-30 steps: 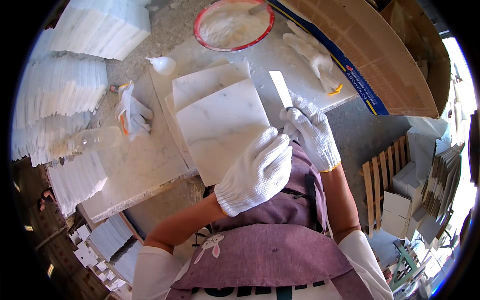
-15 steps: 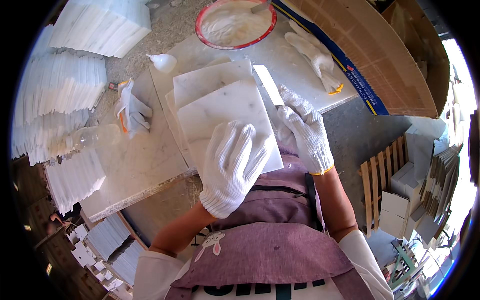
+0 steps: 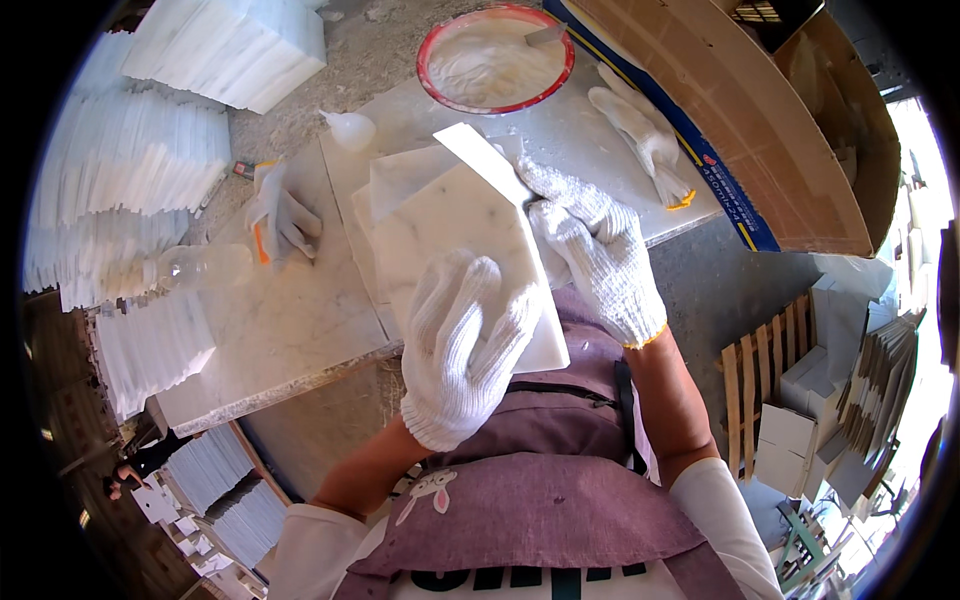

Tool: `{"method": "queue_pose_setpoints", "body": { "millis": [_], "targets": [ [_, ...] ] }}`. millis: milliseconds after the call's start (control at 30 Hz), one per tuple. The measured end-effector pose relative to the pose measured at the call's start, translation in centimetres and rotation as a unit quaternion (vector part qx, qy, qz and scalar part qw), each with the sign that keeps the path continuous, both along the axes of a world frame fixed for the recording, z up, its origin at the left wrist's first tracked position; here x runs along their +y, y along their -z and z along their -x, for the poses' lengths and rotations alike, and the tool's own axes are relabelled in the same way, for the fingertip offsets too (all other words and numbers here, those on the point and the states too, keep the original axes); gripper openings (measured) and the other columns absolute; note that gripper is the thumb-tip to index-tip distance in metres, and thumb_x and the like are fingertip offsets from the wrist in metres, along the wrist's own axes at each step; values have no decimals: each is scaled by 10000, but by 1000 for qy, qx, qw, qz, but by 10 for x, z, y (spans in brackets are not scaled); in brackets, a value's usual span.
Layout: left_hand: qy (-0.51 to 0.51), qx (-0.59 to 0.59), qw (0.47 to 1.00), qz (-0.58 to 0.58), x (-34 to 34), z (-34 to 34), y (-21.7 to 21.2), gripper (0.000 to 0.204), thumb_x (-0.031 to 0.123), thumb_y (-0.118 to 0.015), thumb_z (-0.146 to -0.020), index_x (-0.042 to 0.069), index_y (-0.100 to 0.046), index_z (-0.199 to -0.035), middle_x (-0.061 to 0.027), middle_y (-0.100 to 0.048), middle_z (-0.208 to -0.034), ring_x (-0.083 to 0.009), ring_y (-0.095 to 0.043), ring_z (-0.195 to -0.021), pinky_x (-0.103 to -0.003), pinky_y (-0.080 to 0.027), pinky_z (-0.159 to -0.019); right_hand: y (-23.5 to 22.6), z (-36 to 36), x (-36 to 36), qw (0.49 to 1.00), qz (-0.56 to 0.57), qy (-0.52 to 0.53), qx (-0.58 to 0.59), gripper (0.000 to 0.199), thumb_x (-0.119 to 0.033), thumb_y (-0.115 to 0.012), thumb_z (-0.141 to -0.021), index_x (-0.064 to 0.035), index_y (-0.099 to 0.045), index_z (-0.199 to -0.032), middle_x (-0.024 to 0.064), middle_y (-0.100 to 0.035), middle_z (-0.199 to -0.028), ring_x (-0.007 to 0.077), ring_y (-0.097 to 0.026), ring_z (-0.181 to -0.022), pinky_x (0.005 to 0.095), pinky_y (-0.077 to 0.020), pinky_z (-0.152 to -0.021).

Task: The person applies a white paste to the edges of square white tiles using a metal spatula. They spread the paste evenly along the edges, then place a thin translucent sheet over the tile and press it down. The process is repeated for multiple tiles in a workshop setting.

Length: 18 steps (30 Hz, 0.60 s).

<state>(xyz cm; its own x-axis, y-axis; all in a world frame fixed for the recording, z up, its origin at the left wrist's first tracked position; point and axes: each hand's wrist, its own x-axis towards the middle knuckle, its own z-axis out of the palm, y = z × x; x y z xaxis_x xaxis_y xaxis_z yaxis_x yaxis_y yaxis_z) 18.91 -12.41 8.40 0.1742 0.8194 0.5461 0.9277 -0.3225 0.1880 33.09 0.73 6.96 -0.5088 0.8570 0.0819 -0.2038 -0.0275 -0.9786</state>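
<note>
A square white marble tile (image 3: 450, 225) is held tilted over the stone worktop (image 3: 290, 330), above another tile (image 3: 395, 175) lying flat. My left hand (image 3: 465, 345), in a white knit glove, lies spread on the tile's near face and grips its lower edge. My right hand (image 3: 590, 250), also gloved, holds the tile's right edge, and a flat white scraper blade (image 3: 480, 160) sticks out from its fingers along the tile's top corner.
A red-rimmed basin (image 3: 495, 60) of white paste stands at the back. Spare gloves lie at left (image 3: 280, 215) and right (image 3: 645, 140). A small white bottle (image 3: 350, 130) and a clear one (image 3: 200, 265) lie nearby. Stacks of white tiles (image 3: 130, 170) fill the left; cardboard (image 3: 720, 110) lies right.
My left hand has slid from the tile's middle down to its near edge. The tile has tipped up, and the scraper in my right hand has moved onto its top corner.
</note>
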Motion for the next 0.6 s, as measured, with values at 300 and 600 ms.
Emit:
{"method": "queue_pose_setpoints", "body": {
  "millis": [300,600],
  "targets": [
    [-13,-14,1000,5,4,-5,-8,516,8,-797,-749,102,-657,-1237,-162,-513,-1356,-381,-556,-1181,-495,-524,-938,3,9,10,999,-3,37,-11,298,-36,-596,-973,-18,-672,-1261,95,-677,-1284,142,-597,-1154,302,-460,-1021],
    [-14,-34,999,16,6,-5,-8,437,29,-798,-756,126,-701,-1171,-139,-539,-1308,-355,-580,-1136,-506,-526,-934,3,-16,-26,998,45,7,46,297,-9,-603,-962,-6,-675,-1250,117,-675,-1275,163,-618,-1125,295,-469,-1004]
  ]
}}
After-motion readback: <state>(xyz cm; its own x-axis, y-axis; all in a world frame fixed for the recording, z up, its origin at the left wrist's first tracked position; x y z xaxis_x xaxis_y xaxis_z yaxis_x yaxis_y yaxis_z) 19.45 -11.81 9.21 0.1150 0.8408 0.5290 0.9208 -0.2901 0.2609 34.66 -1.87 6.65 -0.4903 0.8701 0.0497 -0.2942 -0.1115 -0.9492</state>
